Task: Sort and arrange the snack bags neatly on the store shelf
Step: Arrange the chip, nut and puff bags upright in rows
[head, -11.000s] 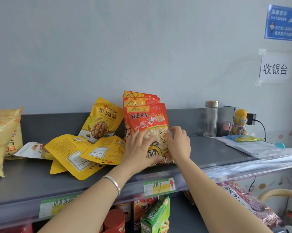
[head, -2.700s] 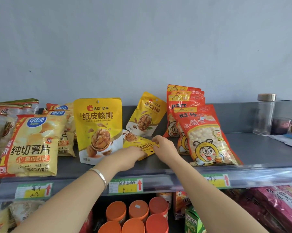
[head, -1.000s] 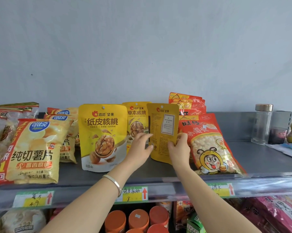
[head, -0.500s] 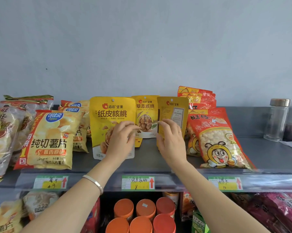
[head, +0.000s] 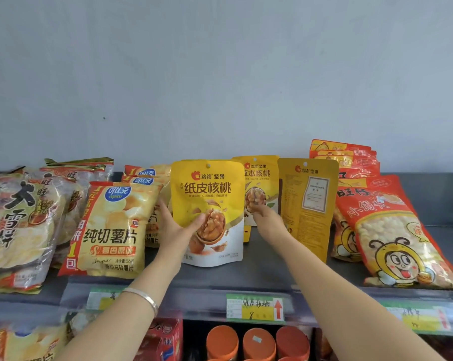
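Top shelf [head: 259, 277] of a store rack, head view. The left hand [head: 177, 230], with a silver bracelet [head: 142, 295] on its wrist, grasps the large walnut pouch [head: 212, 188] by its lower left edge, thumb across the printed front and fingers behind. The pouch stands upright at the middle of the shelf, front face out.

The right hand [head: 268, 221] reaches past that pouch's right edge to the smaller walnut pouch [head: 259, 178], which stands just behind and to its right. Its fingertips meet the pouch's face, but whether they pinch it cannot be told.

Half a second earlier the right hand was in front of the reversed pouch [head: 307, 212]. Now that pouch stands free, back label outward, and the hand has shifted left. The left hand, earlier spread over the large pouch's front, now holds its side.

The potato chip bag [head: 113, 230] and rice cracker bags [head: 14, 225] lie to the left. The red bee-print bags [head: 392, 230] lean to the right. A price label [head: 254, 307] sits on the shelf's front rail.
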Available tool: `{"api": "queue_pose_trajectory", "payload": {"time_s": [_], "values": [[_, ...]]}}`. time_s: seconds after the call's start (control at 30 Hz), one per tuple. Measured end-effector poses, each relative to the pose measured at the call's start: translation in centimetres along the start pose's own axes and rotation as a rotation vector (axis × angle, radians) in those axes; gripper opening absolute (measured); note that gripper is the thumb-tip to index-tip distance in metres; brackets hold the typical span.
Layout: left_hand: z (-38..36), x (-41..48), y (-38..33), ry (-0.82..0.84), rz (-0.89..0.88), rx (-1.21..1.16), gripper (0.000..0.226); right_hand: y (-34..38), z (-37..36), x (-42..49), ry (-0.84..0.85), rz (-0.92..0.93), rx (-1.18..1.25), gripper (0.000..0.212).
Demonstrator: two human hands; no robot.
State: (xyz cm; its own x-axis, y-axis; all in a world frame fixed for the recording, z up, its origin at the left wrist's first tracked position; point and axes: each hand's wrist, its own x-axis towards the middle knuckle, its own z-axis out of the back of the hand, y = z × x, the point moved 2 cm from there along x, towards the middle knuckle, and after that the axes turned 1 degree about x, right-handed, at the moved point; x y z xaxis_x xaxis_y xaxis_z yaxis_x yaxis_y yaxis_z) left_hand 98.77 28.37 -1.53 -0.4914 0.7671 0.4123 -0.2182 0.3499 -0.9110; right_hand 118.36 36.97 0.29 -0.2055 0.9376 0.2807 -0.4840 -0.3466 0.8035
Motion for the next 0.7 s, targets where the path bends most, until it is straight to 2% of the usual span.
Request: {"api": "queue_pose_trajectory", "payload": {"time_s": [0.07,0.13,0.27,0.37,0.47,0.57,0.7], "values": [[0.0,0.8,0.2,0.038,0.020,-0.026,0.126,-0.7,-0.3,1.4,0.082,-0.009,-0.206,0.042],[0.0,1.5,0.3,0.066,0.005,-0.035,0.118,-1.3,-0.8,2.4,0.200,-0.001,-0.314,0.048],[0.1,2.2,0.8,0.060,-0.043,-0.057,0.104,-1.6,-2.3,3.2,0.438,0.078,-0.237,0.053],[0.1,2.7,1.7,0.045,-0.015,-0.059,0.101,-2.4,-3.2,3.4,0.533,0.092,-0.268,0.054],[0.0,2.8,2.0,0.043,-0.006,-0.069,0.076,-3.0,-3.3,3.5,0.495,0.109,-0.303,0.045],[-0.2,2.6,1.7,0.042,-0.029,-0.078,0.049,-2.8,-3.2,3.8,0.389,0.199,-0.512,0.032],[0.3,2.7,1.8,-0.038,-0.086,0.011,0.012,-2.3,-3.1,3.8,0.182,0.243,-0.760,0.028]]}}
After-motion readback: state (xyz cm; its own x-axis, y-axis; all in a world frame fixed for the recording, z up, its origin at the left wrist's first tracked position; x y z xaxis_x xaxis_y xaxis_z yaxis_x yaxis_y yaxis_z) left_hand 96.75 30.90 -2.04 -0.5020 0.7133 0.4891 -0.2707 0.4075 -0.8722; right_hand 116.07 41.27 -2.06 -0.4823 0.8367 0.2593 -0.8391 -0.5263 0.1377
